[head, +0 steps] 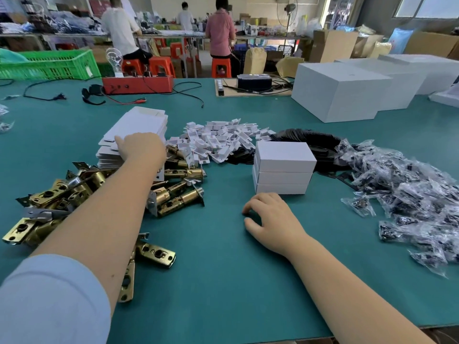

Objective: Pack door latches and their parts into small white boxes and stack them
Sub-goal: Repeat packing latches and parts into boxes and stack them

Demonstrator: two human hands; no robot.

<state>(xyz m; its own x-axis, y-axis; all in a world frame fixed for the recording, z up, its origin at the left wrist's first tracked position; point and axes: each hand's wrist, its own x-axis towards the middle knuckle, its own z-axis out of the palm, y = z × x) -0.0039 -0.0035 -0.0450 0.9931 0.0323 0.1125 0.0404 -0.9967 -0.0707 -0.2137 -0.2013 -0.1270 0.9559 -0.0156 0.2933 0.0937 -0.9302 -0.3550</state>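
My left hand [141,147] reaches forward and lies on a pile of flat white box blanks [139,125]; whether its fingers grip a blank is hidden. My right hand [268,217] rests on the green table [223,269], fingers curled, empty, just in front of a stack of three closed small white boxes [283,167]. Brass door latches [178,194] lie heaped under and beside my left forearm. White plastic parts [218,140], black plates [310,140] and clear bags of screws [409,189] lie in heaps behind and to the right.
Large white cartons [340,93] stand at the back right. A red device [137,84] with cables and a green crate [49,64] are at the back left. People sit on orange stools [221,67] at far benches.
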